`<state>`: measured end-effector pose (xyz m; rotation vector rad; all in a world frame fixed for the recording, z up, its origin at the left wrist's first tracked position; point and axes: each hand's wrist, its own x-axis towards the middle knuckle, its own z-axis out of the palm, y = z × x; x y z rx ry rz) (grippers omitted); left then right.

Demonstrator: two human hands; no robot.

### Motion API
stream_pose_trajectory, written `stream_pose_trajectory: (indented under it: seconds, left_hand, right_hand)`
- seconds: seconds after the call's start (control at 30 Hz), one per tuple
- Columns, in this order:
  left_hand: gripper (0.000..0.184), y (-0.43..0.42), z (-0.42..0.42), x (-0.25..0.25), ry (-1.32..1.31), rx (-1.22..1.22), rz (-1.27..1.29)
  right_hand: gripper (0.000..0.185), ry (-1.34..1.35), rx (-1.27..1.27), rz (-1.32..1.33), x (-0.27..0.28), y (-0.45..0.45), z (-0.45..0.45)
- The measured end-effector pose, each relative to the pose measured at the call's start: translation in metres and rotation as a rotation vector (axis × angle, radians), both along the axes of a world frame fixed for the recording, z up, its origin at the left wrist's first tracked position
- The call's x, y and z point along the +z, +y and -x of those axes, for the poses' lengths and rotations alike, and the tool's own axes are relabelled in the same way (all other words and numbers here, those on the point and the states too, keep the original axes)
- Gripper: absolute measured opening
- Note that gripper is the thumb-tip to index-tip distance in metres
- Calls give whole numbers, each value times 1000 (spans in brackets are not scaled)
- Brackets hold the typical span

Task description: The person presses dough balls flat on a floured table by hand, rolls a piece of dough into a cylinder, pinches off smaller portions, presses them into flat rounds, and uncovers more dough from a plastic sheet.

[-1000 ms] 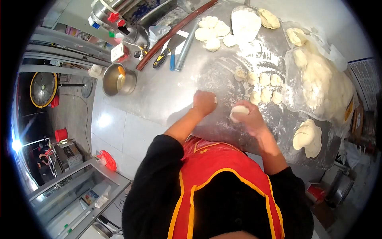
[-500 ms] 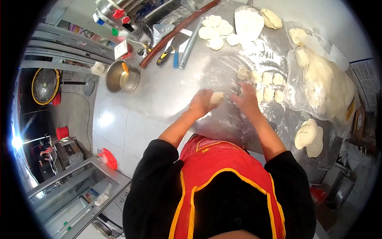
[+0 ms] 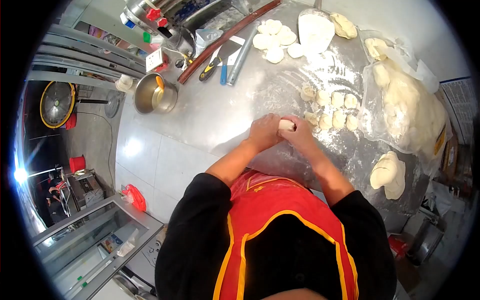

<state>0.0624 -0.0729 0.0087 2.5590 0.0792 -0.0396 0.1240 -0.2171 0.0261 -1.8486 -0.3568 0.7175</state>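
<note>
A small piece of dough is held between both hands, just above the near part of the metal worktop. My left hand wraps its left side, and the fingers of my right hand close on its right side. The undersides of the fingers are hidden. Right beyond my right hand, several small dough pieces stand in two rows on floured metal. Farther back are flattened rounds of dough and a larger pale slab of dough.
A big dough mass under plastic lies at the right, with a folded dough piece nearer me. To the left stand a steel pot with an orange-handled utensil, a metal rod, a scraper and a long brown stick.
My hands have come together. The left moved right with the dough piece, and the right moved left and down from near the rows and closed on it too.
</note>
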Motion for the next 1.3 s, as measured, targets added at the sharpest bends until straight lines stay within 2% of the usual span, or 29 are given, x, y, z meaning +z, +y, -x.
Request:
stream_pose_trajectory:
  seconds: [0.2, 0.3, 0.47, 0.57, 0.6, 0.67, 0.8, 0.87, 0.9, 1.0, 1.1, 1.2, 1.3]
  left_hand:
    - [20, -6, -2, 4, -15, 23, -75]
    - [16, -7, -5, 2, -28, 60, -101]
    - [19, -4, -13, 3, 233, 75, -155]
    - [26, 21, -18, -6, 444, 145, -172]
    - [29, 31, -19, -7, 518, 181, -166]
    - [38, 40, -13, -1, 382, 228, -105]
    - [67, 39, 7, -7, 156, 250, -39]
    - [71, 41, 16, -10, 118, 280, -1]
    - [74, 43, 21, -13, 103, 295, 18]
    - [62, 48, 33, -26, 30, 402, -51]
    - [53, 56, 34, -33, 28, 303, -20]
    - [47, 52, 25, -3, 145, 185, 228]
    - [48, 36, 11, 15, 85, 77, 248]
  right_hand:
    - [32, -54, -99, -4, 1, 4, 7]
    - [31, -18, -104, -4, -6, 6, 4]
    - [30, 123, -70, -41, -17, 2, 0]
    - [30, 385, -24, -217, 26, 0, 1]
    - [32, 306, -11, -183, 32, 0, -9]
    - [35, 150, -7, -127, 35, 4, -37]
    - [43, -357, 39, 226, -17, 33, -87]
    - [46, -560, 88, 392, -41, 49, -95]
    - [46, -519, 173, 566, -45, 55, -96]
    - [49, -546, 250, 680, -43, 52, -94]
    - [51, -951, 87, 488, -38, 43, -82]
    - [55, -274, 131, 154, 2, 39, -55]
    - [55, 330, 302, 28, 12, 31, -38]
